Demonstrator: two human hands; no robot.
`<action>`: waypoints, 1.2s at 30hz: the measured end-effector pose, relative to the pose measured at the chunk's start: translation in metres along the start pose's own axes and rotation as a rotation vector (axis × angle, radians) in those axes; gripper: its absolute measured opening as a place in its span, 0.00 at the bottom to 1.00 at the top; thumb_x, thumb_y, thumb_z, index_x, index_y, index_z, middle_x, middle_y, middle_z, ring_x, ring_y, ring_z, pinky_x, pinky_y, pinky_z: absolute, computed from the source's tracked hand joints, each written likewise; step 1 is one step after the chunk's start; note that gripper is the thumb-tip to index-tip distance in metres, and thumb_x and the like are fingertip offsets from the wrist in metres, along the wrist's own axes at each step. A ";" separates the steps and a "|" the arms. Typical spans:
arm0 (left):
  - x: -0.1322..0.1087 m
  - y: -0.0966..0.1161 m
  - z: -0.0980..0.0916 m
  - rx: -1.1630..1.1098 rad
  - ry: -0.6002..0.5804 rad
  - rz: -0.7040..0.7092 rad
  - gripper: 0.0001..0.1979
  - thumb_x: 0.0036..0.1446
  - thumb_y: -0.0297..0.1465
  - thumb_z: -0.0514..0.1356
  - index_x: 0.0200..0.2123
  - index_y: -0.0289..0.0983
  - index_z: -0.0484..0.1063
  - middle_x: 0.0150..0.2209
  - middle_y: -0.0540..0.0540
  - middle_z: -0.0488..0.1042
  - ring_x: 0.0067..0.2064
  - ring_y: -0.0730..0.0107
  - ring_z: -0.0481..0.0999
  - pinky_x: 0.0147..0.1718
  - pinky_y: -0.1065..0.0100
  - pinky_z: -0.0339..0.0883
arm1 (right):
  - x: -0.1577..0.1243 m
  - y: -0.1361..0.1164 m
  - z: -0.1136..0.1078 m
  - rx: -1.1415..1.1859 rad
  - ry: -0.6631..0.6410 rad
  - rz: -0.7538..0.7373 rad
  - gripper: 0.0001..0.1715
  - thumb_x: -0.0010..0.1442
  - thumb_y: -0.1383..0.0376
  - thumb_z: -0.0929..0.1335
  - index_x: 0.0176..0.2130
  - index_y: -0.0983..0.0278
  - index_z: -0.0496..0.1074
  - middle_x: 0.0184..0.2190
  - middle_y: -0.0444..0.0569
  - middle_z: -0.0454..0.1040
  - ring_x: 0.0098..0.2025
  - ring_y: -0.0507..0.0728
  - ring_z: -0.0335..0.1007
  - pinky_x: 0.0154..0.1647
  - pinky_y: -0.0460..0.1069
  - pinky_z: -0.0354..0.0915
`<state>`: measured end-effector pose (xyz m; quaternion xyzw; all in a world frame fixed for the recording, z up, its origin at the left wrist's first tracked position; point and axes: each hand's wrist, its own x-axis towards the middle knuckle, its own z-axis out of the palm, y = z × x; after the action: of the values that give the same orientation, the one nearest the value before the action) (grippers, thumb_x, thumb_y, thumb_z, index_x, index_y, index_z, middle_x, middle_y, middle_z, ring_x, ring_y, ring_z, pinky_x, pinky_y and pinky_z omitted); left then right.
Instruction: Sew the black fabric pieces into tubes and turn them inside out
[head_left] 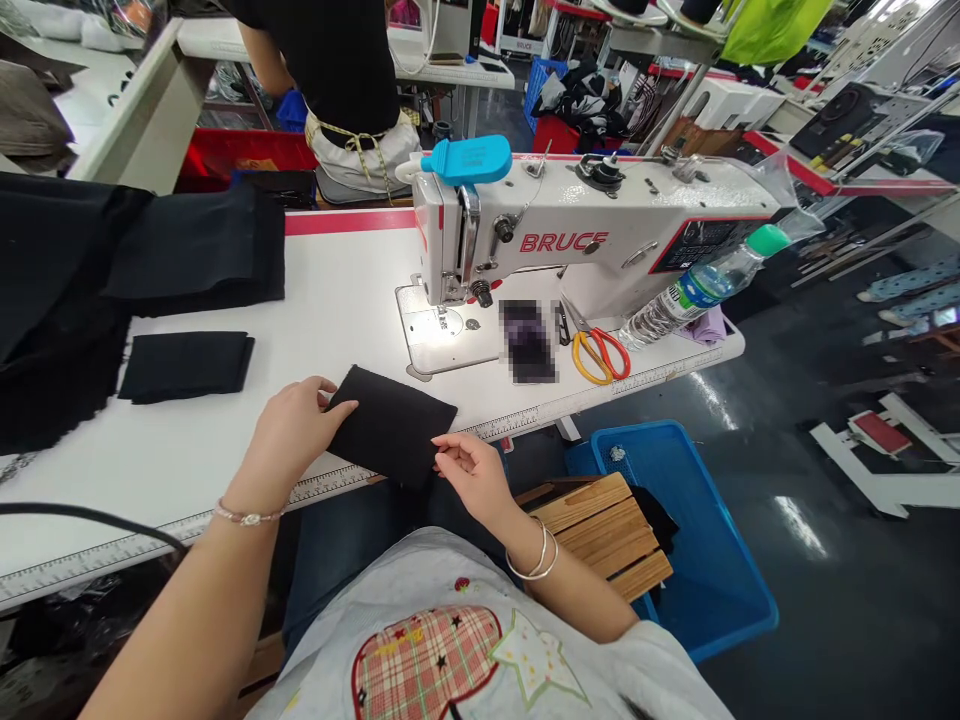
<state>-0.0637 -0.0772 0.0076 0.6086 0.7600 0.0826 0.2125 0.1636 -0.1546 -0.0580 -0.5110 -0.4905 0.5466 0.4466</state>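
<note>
A black rectangular piece of fabric (391, 425) is held between my hands at the table's front edge, tilted, its lower corner hanging over. My left hand (296, 430) pinches its left side between thumb and fingers. At its right edge, my right hand (472, 470) grips with thumb and fingertips. Just beyond the cloth stands a white sewing machine (600, 215), its needle area lit over the metal plate (427, 345). A small stack of folded black fabric (187, 365) lies left of my left hand.
Larger black fabric pieces (187, 245) cover the table's left end. Scissors (600, 352) and a water bottle (701, 285) lie under the machine's right side. A blue bin (720, 560) and wooden slatted stool (604, 530) stand at right. Another person (330, 70) sits beyond the table.
</note>
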 end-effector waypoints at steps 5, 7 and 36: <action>0.002 -0.007 0.001 -0.021 -0.043 -0.020 0.17 0.47 0.48 0.58 0.32 0.40 0.69 0.32 0.43 0.76 0.36 0.55 0.73 0.33 0.61 0.63 | 0.000 0.001 -0.001 0.005 0.001 0.016 0.16 0.56 0.62 0.69 0.46 0.61 0.75 0.30 0.46 0.73 0.31 0.54 0.72 0.36 0.50 0.72; 0.000 -0.008 0.001 -0.054 -0.085 -0.026 0.17 0.46 0.49 0.58 0.29 0.41 0.69 0.29 0.45 0.75 0.34 0.57 0.73 0.32 0.61 0.62 | 0.001 0.000 -0.001 0.026 0.006 -0.004 0.24 0.56 0.63 0.69 0.53 0.59 0.70 0.36 0.47 0.76 0.36 0.55 0.74 0.41 0.51 0.73; -0.056 0.006 -0.007 -0.518 0.130 0.159 0.12 0.49 0.40 0.64 0.36 0.43 0.71 0.36 0.50 0.75 0.37 0.66 0.75 0.34 0.68 0.69 | 0.017 -0.049 -0.017 0.457 0.189 0.067 0.28 0.38 0.55 0.78 0.19 0.61 0.58 0.18 0.36 0.51 0.24 0.48 0.47 0.26 0.46 0.53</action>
<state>-0.0523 -0.1287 0.0289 0.5852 0.6755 0.3293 0.3046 0.1781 -0.1309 -0.0114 -0.4616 -0.2929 0.6077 0.5761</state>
